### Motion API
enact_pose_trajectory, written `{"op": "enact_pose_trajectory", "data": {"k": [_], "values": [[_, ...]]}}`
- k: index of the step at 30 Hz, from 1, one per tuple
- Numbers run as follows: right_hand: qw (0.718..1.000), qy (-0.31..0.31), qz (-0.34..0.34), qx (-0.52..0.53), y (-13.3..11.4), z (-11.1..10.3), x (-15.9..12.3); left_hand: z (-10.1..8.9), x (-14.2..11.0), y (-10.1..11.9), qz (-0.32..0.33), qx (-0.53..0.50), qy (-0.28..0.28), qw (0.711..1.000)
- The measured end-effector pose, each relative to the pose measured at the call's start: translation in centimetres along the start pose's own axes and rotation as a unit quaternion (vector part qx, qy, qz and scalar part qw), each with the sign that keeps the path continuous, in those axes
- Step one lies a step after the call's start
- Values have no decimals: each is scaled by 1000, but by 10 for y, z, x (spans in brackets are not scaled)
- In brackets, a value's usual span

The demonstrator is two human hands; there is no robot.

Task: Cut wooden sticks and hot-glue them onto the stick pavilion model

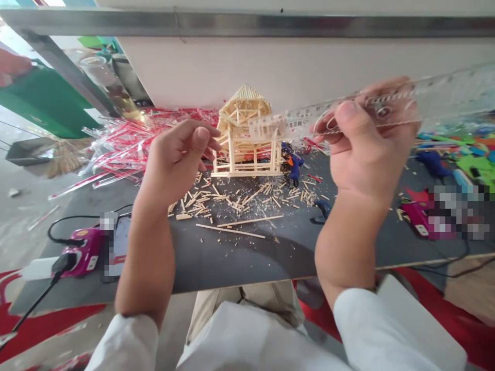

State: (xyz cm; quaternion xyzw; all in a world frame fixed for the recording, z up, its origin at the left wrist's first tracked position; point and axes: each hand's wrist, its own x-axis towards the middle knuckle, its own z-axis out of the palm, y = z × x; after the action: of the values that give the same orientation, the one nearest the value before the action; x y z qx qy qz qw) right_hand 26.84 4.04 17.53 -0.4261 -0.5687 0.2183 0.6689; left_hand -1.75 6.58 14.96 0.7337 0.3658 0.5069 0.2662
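A small house model (pixel 255 169) built of thin wooden sticks, with a peaked roof, stands upright on the dark table. My left hand (pixel 178 157) is raised at the model's left side, its fingers loosely curled and apart; whether the fingertips touch the sticks I cannot tell. In my right hand (pixel 358 131) is a clear plastic ruler (pixel 301 118), gripped between thumb and fingers. The ruler's left end overlaps the right part of the model in view. Behind the model's right side lies a blue glue gun (pixel 294 164).
Cut stick pieces (pixel 204 201) litter the table (pixel 247 263), with two longer sticks (pixel 247 221) in front. Red-and-clear plastic wrappers (pixel 116 144) pile up at left. Magenta power adapters (pixel 83 252) with cables and a phone (pixel 118 242) lie nearby. A metal bar (pixel 247 23) crosses above.
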Motion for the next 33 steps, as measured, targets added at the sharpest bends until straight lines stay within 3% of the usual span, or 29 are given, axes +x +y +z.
{"op": "enact_pose_trajectory", "data": {"k": [6, 10, 13, 17, 20, 23, 26, 30, 33], "values": [[993, -98, 58, 28, 20, 15, -5, 6, 7, -2, -62, -80, -45, 994], [983, -141, 94, 67, 27, 19, -3, 19, 8, 3, -91, -109, -31, 989], [984, -108, 105, 90, 25, 13, 3, 19, 8, 2, -132, -99, -44, 985], [990, -32, 88, 105, 17, -10, 11, 10, 12, -3, -202, -68, -114, 970], [987, -109, 115, -4, 12, -35, 15, 7, 14, -4, -239, -57, -153, 957], [946, -249, 165, -128, 13, -56, 17, 11, 13, -3, -256, -32, -186, 948], [906, -334, 198, -165, 20, -69, 20, 18, 9, -7, -234, -24, -181, 955], [895, -349, 191, -200, 30, -75, 25, 25, 3, -20, -179, -9, -141, 974], [901, -344, 165, -207, 32, -77, 27, 24, 1, -26, -156, 6, -149, 977]]}}
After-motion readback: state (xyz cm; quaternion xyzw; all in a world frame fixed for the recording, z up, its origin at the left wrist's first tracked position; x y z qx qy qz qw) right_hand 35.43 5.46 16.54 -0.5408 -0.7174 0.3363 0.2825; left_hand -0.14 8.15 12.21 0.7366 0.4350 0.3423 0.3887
